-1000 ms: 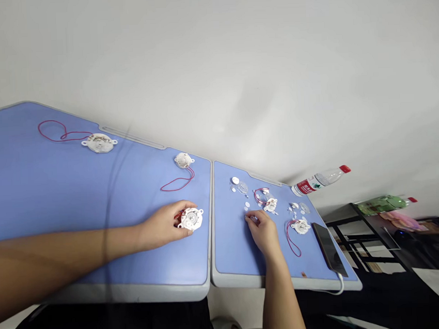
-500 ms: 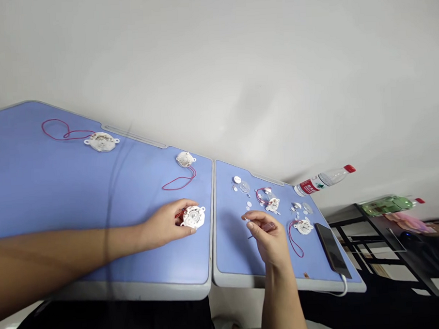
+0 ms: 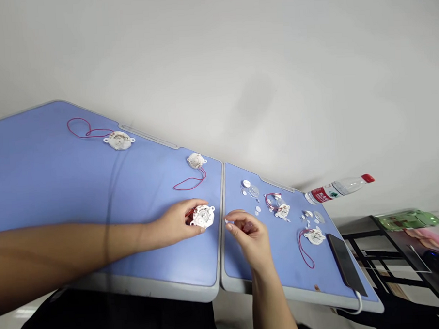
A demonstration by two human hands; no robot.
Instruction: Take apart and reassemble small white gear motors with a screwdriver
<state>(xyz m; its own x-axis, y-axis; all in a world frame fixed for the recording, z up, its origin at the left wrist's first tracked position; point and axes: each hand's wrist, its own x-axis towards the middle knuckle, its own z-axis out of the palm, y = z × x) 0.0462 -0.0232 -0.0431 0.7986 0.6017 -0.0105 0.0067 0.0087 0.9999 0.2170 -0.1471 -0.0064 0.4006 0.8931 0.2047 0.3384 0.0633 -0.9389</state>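
My left hand (image 3: 178, 223) grips a round white device (image 3: 202, 216) with side tabs, its red wires bunched under the palm, on the left blue table. My right hand (image 3: 248, 233) is just right of it, above the seam between tables, thumb and forefinger pinching a tiny white piece (image 3: 227, 221). A dark reddish handle (image 3: 249, 226) is tucked in the same hand's curled fingers. Behind the left hand lies a second white device (image 3: 196, 160) with a looped red wire, and a larger one (image 3: 120, 140) sits farther left.
On the right table (image 3: 242, 270) are two more wired devices (image 3: 281, 211) (image 3: 315, 236), clear covers (image 3: 253, 190), small white discs and a phone (image 3: 345, 264) with a white cable. A red-capped bottle (image 3: 339, 188) stands at the back right. A black rack (image 3: 397, 244) stands beyond.
My right hand has moved left toward the device in my left hand, still pinching the small piece. The view has shifted slightly, and my left hand keeps its hold.
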